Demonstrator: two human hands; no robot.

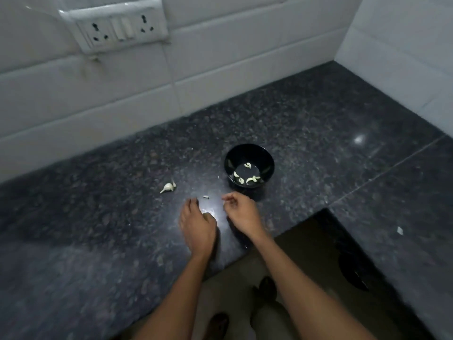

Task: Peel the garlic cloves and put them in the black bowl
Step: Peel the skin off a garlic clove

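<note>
The black bowl [249, 153] stands on the dark granite counter [98, 217] and holds several peeled garlic cloves [246, 179]. To its left lies an unpeeled piece of garlic [168, 187]. A tiny white scrap [206, 197] lies between my hands. My left hand [196, 227] is palm down just in front of the scrap. Its fingers curl over a small pale piece that looks like a garlic clove, mostly hidden beside a glare spot. My right hand [241, 212] hovers just in front of the bowl with curled fingers. Thumb and forefinger tips meet, and nothing shows between them.
White tiled walls close the back and right sides, with a socket panel [115, 25] high on the left. The counter has an inner corner edge [306, 217] at my right forearm, with the floor and my feet below. A white scrap [400, 230] lies on the right counter section.
</note>
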